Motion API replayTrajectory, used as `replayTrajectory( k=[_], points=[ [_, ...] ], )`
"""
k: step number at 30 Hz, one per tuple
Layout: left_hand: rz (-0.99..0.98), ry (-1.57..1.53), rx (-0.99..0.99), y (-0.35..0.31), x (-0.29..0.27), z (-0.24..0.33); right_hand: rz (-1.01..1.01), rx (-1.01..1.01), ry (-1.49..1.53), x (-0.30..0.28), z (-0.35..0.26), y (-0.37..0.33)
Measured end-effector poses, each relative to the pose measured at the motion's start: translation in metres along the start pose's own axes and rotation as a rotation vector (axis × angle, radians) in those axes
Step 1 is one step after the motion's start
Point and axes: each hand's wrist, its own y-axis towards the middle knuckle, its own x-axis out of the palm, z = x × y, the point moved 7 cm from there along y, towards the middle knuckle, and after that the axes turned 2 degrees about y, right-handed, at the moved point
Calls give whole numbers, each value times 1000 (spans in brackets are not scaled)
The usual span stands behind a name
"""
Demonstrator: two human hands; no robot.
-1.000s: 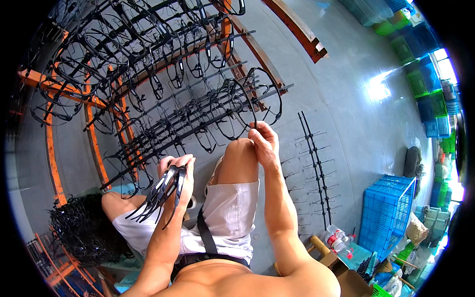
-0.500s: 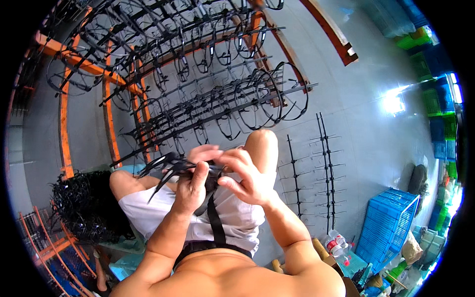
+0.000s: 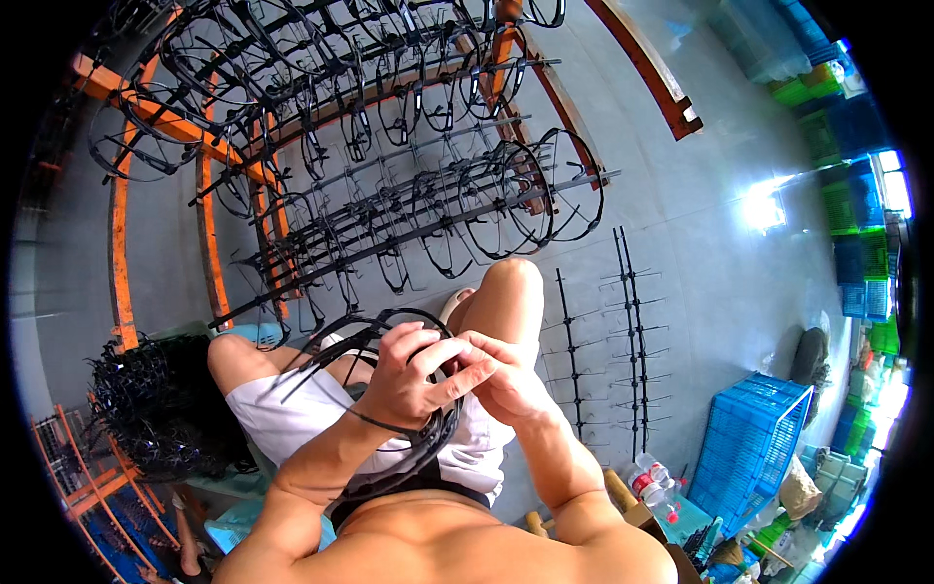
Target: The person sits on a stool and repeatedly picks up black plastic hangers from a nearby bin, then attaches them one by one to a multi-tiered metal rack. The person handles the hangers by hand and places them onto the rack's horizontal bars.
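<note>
Above my lap, my left hand point(image 3: 413, 375) is closed round a bunch of thin black curved strips point(image 3: 425, 443). Their loops fan out to the left of the hand and hang below its wrist. Fingers bent, my right hand point(image 3: 508, 382) meets the left fingertips and pinches at the right side of the bunch. What lies between the touching fingertips is hidden.
Ahead stands an orange rack point(image 3: 185, 127) hung with black bars and many black hoops. Hooked black rods point(image 3: 632, 331) lie on the floor to the right, near a blue crate point(image 3: 749, 457) and plastic bottles point(image 3: 654, 479). A black pile point(image 3: 161, 409) sits at left.
My left hand has turned over, back now upward, and moved slightly right. The strips swung from a tight cluster into wide loops round its wrist. My right hand closed in on the left fingers.
</note>
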Motion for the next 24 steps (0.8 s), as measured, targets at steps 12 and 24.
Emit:
replayTrajectory(
  k=[12, 24],
  points=[
    [7, -300, -843, -39, 43, -74, 232, -822, -443, -25, -141, -1],
    [168, -45, -772, -33, 42, -91, 497, -648, -814, -9, -114, 79]
  ],
)
